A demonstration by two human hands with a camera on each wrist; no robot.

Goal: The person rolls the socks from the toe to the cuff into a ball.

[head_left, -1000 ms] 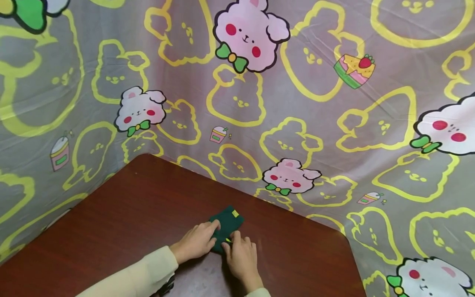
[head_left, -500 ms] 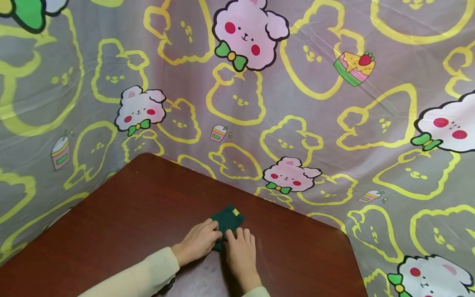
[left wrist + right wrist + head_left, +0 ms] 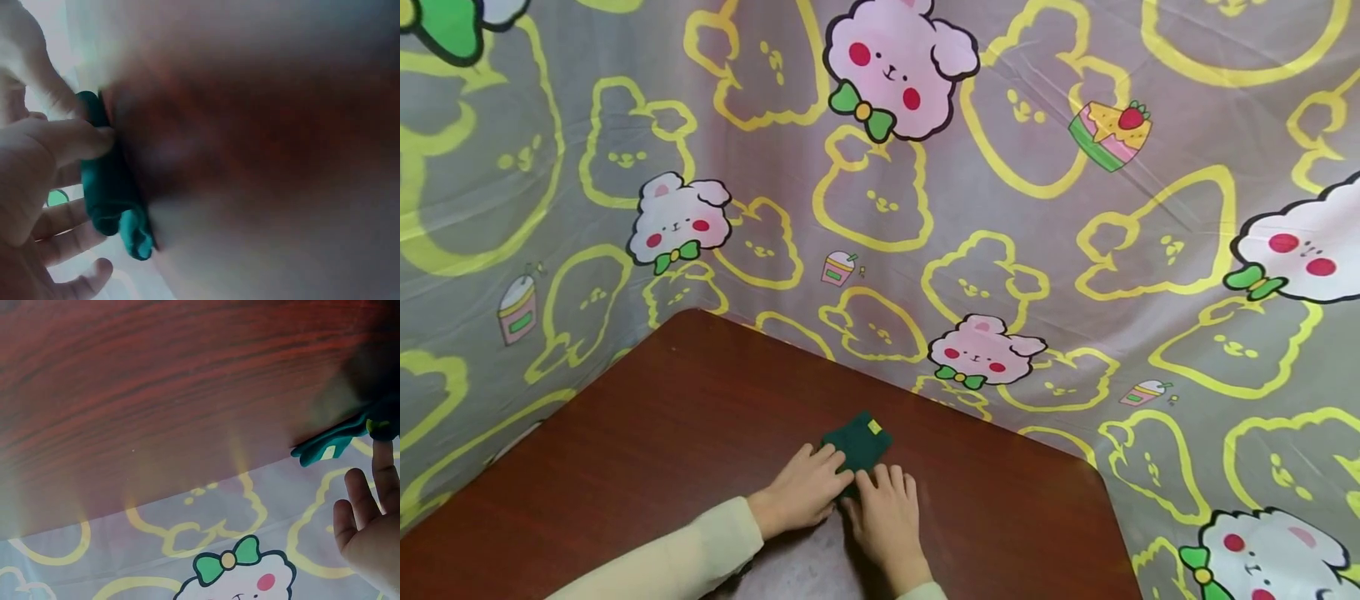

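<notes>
A dark green piece of soft cloth (image 3: pixel 859 442) with a small yellow tag (image 3: pixel 875 427) lies on the table, its near end rolled up. My left hand (image 3: pixel 805 487) holds the left side of the roll (image 3: pixel 109 181); in the left wrist view the thumb presses on it with a finger behind, and the roll's end shows curled layers. At the right side, my right hand (image 3: pixel 887 504) grips the near end, fingertips on top and thumb low at the roll. In the right wrist view its index finger touches the roll, with the other fingers spread. The flat far layers (image 3: pixel 328 447) stick out beyond.
The reddish-brown wooden table (image 3: pixel 700 400) has rounded corners and a far edge just behind the cloth. A grey curtain (image 3: pixel 760 150) printed with cartoon rabbits and yellow outlines hangs close around its back and sides.
The near end of the cloth has been rolled further away from the person, and the second yellow mark by the right hand is now hidden in the head view. Both hands have closed in together.
</notes>
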